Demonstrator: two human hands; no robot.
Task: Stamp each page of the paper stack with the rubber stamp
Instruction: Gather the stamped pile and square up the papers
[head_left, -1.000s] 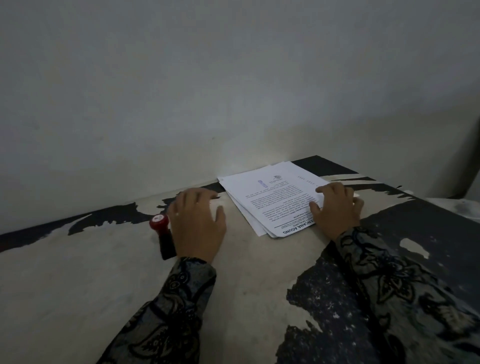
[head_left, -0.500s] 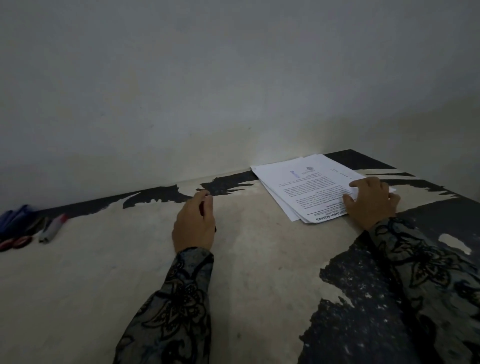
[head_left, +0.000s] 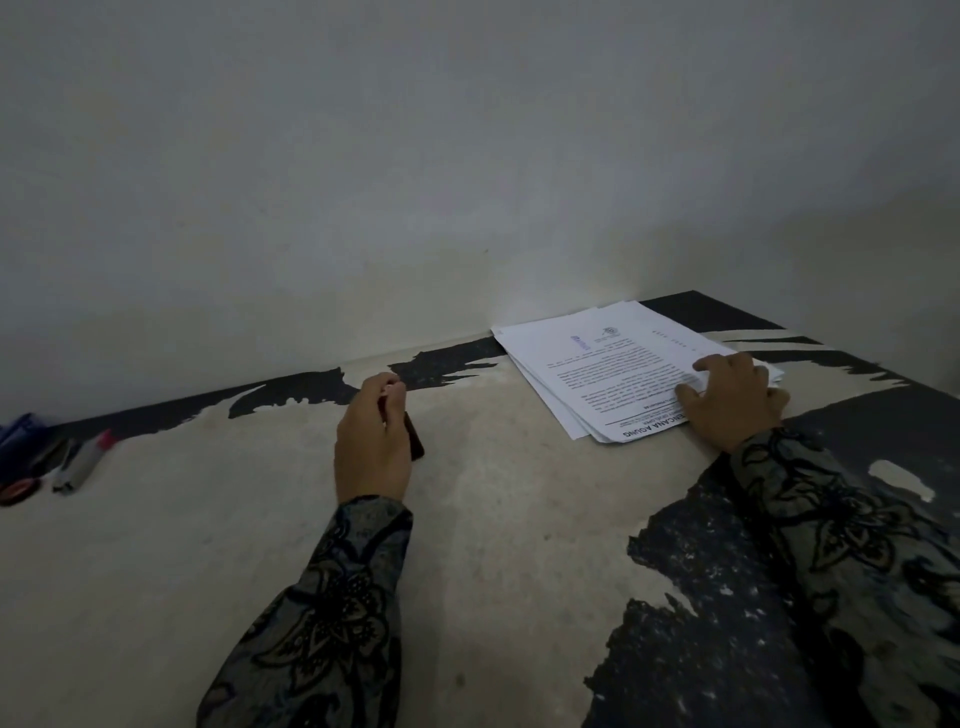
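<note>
Left hand fingers: the left hand (head_left: 372, 446) has its fingers curled round the rubber stamp (head_left: 414, 440), gripping it; only the stamp's dark lower body shows past the palm, and a sliver of reddish colour sits between the fingertips at the top.
Left hand pose: back of the hand toward the camera, set low over the table (head_left: 519, 519), wrist straight, forearm in a dark patterned sleeve (head_left: 322, 613) running up from the lower edge of the head view. Whether the stamp's end touches the table cannot be told.
Right hand fingers: the right hand (head_left: 731, 402) lies with loosely bent fingers on the paper stack (head_left: 613, 369), fingertips pressing on the top sheet near its right edge; it pinches nothing that can be seen.
Right hand pose: palm down, the heel near the stack's near corner, the forearm entering from the lower right.
Paper stack place: on the table's far right, against the wall (head_left: 467, 156), sheets slightly fanned, well apart from the stamp.
Writing: the top sheet reads upside down; bold letters at its near edge read "...CANA AGUNG". A small purple mark (head_left: 580, 343) sits near its far end. The body text is too small to read.
Far left: a few markers (head_left: 85, 462) lie by the wall.
</note>
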